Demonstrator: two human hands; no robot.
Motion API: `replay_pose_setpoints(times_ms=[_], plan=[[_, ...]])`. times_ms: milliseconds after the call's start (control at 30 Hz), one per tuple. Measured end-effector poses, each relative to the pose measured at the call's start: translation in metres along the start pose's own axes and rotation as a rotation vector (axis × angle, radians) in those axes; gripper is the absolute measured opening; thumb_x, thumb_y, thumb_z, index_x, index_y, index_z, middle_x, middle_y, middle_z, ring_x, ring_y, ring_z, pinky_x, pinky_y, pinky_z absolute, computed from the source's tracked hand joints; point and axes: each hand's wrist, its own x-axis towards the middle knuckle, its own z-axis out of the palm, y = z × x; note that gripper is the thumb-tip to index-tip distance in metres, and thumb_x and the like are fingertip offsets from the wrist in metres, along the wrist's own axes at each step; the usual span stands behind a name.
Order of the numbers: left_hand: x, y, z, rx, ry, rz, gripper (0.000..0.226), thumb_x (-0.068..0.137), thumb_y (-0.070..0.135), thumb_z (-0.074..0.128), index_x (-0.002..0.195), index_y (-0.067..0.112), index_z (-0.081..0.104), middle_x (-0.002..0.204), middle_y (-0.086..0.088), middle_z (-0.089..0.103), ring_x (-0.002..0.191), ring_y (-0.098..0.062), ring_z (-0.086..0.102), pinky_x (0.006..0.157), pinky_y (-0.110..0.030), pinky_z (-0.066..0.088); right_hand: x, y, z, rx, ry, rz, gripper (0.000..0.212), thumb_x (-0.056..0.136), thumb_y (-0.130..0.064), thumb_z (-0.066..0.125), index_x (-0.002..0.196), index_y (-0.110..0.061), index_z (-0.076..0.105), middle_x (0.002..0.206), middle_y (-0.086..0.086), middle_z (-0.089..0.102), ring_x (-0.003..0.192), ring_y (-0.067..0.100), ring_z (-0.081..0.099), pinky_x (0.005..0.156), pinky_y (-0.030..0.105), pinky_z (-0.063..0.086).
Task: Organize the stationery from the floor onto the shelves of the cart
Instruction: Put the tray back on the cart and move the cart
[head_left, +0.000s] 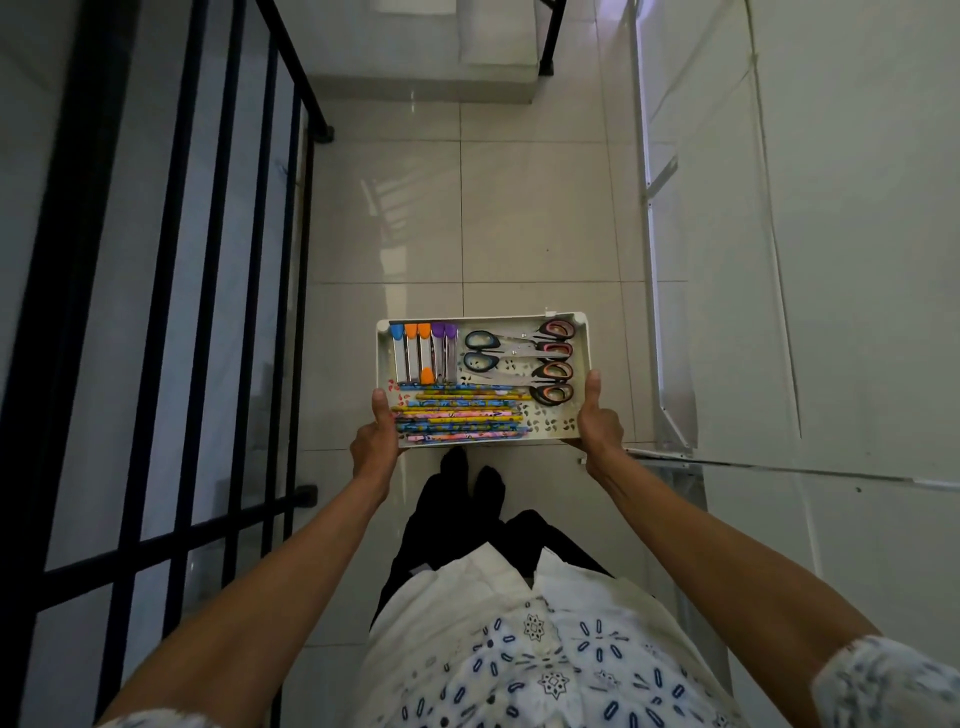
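Note:
I hold a white perforated tray level above the tiled floor, in front of my waist. My left hand grips its near left corner, thumb on the rim. My right hand grips its near right corner the same way. Inside the tray lie several patterned pencils along the near side, several cutters with blue, orange and purple caps at the far left, and several scissors with dark handles at the far right.
A black metal railing runs along my left. A white frame with thin bars stands on my right beside a white wall. Tiled floor stretches ahead to a low step. My dark-trousered legs are below the tray.

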Motion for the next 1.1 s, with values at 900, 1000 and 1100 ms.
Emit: replay_pose_setpoints(times_ms=[900,1000,1100], plan=[[0.134,0.197,0.006,-0.025,-0.02,0.052,0.077,0.094,0.075,0.02,0.084,0.02,0.072,0.091,-0.009,0.075,0.089,-0.025,0.072,0.092,-0.047,0.057,0.101,-0.207,0.046,-0.022,0.012,-0.02,0.101,0.084,-0.086,0.026,0.101,0.003,0.07,0.099,0.02,0.072,0.095,0.036,0.069,0.09,0.052,0.056],[0.15,0.222,0.009,-0.027,0.005,0.04,0.078,0.093,0.077,0.02,0.085,0.02,0.073,0.093,-0.01,0.075,0.091,-0.026,0.071,0.093,-0.046,0.057,0.115,-0.235,0.05,-0.036,0.017,-0.03,0.103,0.083,-0.087,0.026,0.1,0.005,0.07,0.097,0.02,0.071,0.094,0.037,0.069,0.09,0.052,0.055],[0.166,0.247,0.013,-0.032,0.014,0.028,0.078,0.093,0.077,0.021,0.085,0.02,0.073,0.091,-0.009,0.075,0.088,-0.026,0.071,0.091,-0.046,0.057,0.129,-0.263,0.054,-0.023,0.026,-0.015,0.099,0.084,-0.085,0.029,0.098,0.003,0.071,0.095,0.019,0.072,0.09,0.035,0.07,0.086,0.051,0.058]])
